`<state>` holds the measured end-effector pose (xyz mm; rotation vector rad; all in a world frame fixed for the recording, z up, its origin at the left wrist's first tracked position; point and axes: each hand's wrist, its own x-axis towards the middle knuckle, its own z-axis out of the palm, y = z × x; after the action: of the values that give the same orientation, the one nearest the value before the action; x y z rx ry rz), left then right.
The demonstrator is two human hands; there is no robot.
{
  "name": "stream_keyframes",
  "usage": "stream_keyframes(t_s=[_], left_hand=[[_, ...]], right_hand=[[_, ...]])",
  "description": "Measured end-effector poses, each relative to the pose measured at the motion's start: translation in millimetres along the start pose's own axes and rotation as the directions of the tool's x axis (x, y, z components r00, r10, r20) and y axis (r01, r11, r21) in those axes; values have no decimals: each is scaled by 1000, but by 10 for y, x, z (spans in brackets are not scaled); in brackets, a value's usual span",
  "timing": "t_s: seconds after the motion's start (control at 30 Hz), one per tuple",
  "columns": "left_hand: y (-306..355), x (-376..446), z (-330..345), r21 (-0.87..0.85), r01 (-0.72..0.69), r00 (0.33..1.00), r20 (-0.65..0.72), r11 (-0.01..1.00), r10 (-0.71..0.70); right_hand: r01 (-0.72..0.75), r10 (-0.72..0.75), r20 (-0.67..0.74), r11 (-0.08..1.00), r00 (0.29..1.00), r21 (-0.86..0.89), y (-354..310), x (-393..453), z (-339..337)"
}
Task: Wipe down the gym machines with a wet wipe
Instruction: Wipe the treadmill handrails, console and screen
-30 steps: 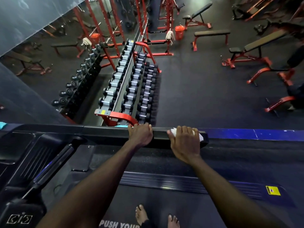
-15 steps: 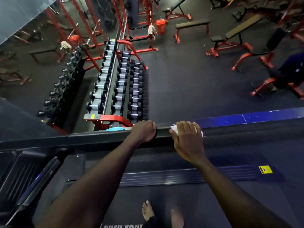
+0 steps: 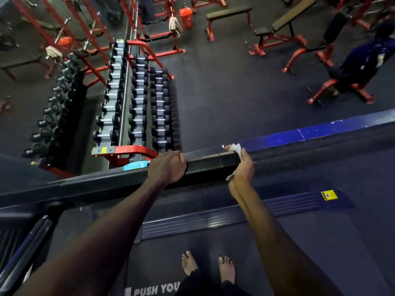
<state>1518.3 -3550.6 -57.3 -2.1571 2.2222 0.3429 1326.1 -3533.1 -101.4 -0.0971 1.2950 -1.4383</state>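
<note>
Right hand (image 3: 242,165) has turned edge-on, pinching crumpled wipe (image 3: 236,148); left hand (image 3: 167,167) grips square rail (image 3: 210,162).

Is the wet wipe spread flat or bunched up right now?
Bunched: the wet wipe is crumpled in the right hand against the handrail's end.

arms: both forearms bare, no sleeves in view | left hand (image 3: 167,167): no glove, ring or band visible | right hand (image 3: 242,165): no glove, wrist bare, no watch | feet (image 3: 208,267): bare, no shoes or socks | legs: dark trouser cuffs at the ankles, colour near black
</note>
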Motion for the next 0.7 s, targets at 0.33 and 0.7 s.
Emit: stream_keyframes(t_s=[0.33, 0.7], left_hand=[[3, -15, -9, -23, 12, 1000, -24, 1000, -12], [14, -20, -10, -31, -8, 999, -52, 999, 6]], right_hand=[[-129, 122, 55, 980, 991, 154, 155, 39, -91], [-286, 297, 24, 889, 954, 359, 256, -30, -39]])
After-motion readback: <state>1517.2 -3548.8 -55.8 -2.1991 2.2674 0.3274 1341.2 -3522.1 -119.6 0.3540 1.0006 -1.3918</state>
